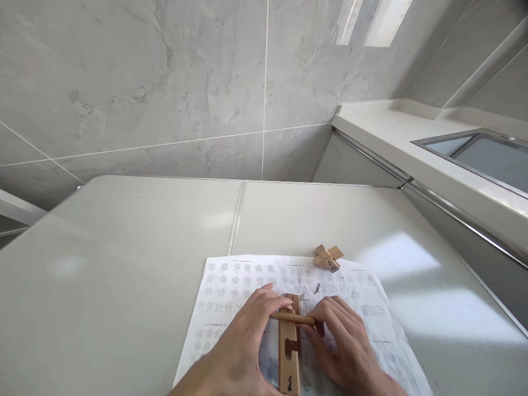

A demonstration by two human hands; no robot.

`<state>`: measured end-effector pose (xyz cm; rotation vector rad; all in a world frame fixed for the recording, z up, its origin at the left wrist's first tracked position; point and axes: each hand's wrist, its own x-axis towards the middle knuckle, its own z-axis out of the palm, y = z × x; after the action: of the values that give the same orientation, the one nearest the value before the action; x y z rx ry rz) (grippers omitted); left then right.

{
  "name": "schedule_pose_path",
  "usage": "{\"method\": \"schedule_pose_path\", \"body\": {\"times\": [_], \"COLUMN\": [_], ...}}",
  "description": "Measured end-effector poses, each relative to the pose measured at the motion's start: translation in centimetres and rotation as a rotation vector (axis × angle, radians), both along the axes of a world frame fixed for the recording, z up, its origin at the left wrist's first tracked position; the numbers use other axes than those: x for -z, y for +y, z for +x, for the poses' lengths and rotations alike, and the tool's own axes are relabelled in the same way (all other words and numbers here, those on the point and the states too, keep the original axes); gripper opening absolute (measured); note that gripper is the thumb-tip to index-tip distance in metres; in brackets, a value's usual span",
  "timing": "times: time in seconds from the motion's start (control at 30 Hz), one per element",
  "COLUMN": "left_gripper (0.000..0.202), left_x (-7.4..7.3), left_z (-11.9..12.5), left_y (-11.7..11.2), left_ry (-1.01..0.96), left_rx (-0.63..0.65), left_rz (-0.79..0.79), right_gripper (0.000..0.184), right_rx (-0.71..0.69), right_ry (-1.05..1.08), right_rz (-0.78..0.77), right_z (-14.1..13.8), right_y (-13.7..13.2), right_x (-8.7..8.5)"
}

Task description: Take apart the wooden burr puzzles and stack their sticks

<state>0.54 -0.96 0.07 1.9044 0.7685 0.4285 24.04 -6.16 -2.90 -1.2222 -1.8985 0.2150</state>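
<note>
My left hand (243, 341) is closed around a notched wooden puzzle piece (284, 366), thumb at its near end and fingers at its far end. This piece has a cut-out slot and a dark squiggle mark near the bottom of the view. A thin wooden rod (293, 318) lies crosswise over the piece. My right hand (342, 341) pinches the rod's right end; my left fingertips are close to its left end. A darker wooden part shows behind the notched piece, partly hidden. Beneath both hands spreads a white printed sheet (373, 335) with rows of small diagrams.
A cross-shaped assembly of wooden pieces (329, 258) sits at the sheet's far edge. The white table (124, 275) has a seam running across its middle. Beyond it stands a grey tiled wall (165, 82). At the right is a white counter (379, 126) with a metal-framed sink (445, 137).
</note>
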Motion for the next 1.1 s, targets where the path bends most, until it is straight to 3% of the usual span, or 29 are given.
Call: {"method": "schedule_pose_path", "body": {"times": [0.1,0.27,0.47,0.67,0.87,1.1], "left_gripper": [0.111,0.112,0.102,0.056,0.048,0.042], "left_x": [0.0,-0.19,-0.15,-0.01,-0.12,0.11], "left_z": [0.19,0.42,0.65,0.92,0.92,1.06], "left_y": [-0.02,0.01,0.19,0.39,0.57,0.62], "left_ry": [-0.016,-0.049,-0.045,-0.012,-0.001,-0.029], "left_rx": [0.036,0.068,0.103,0.063,0.037,0.045], "left_rz": [0.135,0.232,0.416,0.688,0.928,0.995], "right_gripper": [0.019,0.019,0.017,0.018,0.019,0.019], "right_rx": [0.004,-0.001,-0.052,-0.06,-0.023,-0.005], "right_ry": [-0.013,-0.007,0.059,0.093,0.105,0.096], "right_rz": [-0.001,-0.015,-0.071,-0.084,-0.104,-0.108], "right_z": [0.1,0.39,0.55,0.59,0.66,0.25], "right_y": [0.04,0.0,-0.02,-0.2,-0.28,-0.22], "right_x": [0.07,0.19,0.23,0.18,0.14,-0.2]}}
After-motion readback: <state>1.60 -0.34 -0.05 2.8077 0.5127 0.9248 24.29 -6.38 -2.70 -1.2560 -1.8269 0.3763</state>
